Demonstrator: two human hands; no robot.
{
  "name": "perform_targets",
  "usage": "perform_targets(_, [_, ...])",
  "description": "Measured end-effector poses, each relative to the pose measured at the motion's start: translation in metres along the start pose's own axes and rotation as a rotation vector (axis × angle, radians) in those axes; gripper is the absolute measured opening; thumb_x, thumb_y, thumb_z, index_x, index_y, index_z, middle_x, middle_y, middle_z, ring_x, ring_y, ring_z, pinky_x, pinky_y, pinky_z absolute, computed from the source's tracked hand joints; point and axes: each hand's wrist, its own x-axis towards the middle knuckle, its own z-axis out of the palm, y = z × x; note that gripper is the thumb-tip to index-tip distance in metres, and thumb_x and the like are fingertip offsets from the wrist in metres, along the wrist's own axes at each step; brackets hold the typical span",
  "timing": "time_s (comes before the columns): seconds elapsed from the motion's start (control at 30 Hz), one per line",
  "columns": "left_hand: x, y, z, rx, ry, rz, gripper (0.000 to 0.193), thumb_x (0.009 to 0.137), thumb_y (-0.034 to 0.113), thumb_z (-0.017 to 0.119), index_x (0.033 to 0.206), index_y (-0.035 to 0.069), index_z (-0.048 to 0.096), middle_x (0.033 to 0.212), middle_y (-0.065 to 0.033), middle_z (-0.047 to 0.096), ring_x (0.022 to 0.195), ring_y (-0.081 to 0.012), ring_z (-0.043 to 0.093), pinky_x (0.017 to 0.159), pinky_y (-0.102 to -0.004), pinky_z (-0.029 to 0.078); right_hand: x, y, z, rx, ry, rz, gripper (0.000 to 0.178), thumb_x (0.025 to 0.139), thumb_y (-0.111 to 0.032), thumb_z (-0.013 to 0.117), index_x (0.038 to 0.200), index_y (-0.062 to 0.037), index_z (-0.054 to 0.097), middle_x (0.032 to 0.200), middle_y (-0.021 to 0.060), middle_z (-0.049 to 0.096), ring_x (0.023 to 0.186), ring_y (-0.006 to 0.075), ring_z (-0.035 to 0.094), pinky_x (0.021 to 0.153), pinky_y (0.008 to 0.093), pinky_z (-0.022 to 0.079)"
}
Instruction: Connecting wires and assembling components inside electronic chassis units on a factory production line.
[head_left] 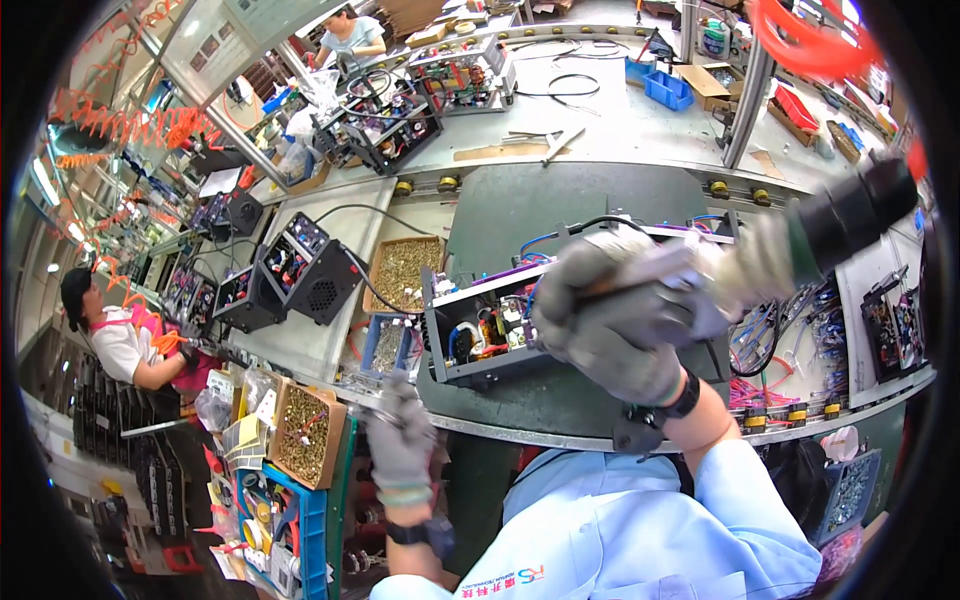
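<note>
At centre, the open case (490,367) was seemingly being assembled, steadiness next required; right hand (612,325) and left hand (400,437) grips couldn't be told.

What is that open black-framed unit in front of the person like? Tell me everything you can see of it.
The black-framed unit is a long, open box whose frame looks like metal, with a pale strip along its upper edge. Through its open long side, toward the person, show crowded wires and small parts in yellow, red, white and black. It rests on a dark green work surface. The gloved right hand hides its middle; whether they touch, I cannot tell.
</note>
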Motion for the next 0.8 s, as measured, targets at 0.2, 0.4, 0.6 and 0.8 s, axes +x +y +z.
perform_targets(0.2, [-0.008, -0.126, 0.058, 0.607, -0.209, -0.36, 0.031, 0.106, 0.031, 0.056, 0.121, 0.004, 0.06, 0.088, -0.0008, 0.067, 0.052, -0.0026, 0.047, 0.041, -0.0181, 0.03, -0.064, -0.044, 0.007, -0.172, 0.362, -0.182, 0.06, 0.077, -0.02, 0.091, 0.126, -0.0141, 0.057, 0.104, 0.0078, 0.063, 0.083, 0.0182, 0.064, 0.068, 0.0335, 0.056])
perform_targets(0.4, [0.015, -0.193, 0.114, 0.588, -0.404, -0.49, 0.026, 0.106, 0.027, 0.058, 0.116, 0.004, 0.064, 0.094, -0.0032, 0.069, 0.06, -0.0025, 0.053, 0.046, -0.0165, 0.034, -0.108, -0.089, -0.013, -0.402, 0.476, -0.489, 0.053, 0.079, -0.017, 0.086, 0.126, -0.0079, 0.062, 0.099, 0.0113, 0.065, 0.077, 0.0206, 0.066, 0.066, 0.0361, 0.057])
perform_targets(0.6, [0.027, -0.223, 0.127, 0.423, -0.369, -0.544, 0.027, 0.104, 0.028, 0.061, 0.118, 0.004, 0.063, 0.087, -0.0018, 0.066, 0.057, -0.004, 0.05, 0.046, -0.0176, 0.034, -0.12, -0.108, -0.026, -0.424, 0.544, -0.641, 0.053, 0.079, -0.018, 0.086, 0.125, -0.0072, 0.062, 0.099, 0.0114, 0.066, 0.078, 0.0198, 0.068, 0.071, 0.0359, 0.055])
perform_targets(0.8, [0.036, -0.242, 0.136, 0.465, -0.414, -0.565, 0.034, 0.105, 0.039, 0.056, 0.115, 0.007, 0.064, 0.071, 0.0024, 0.057, 0.05, -0.0059, 0.043, 0.044, -0.0221, 0.031, -0.12, -0.115, -0.038, -0.415, 0.56, -0.671, 0.056, 0.08, -0.021, 0.088, 0.126, -0.0077, 0.06, 0.1, 0.0105, 0.066, 0.08, 0.0176, 0.068, 0.073, 0.0365, 0.057])
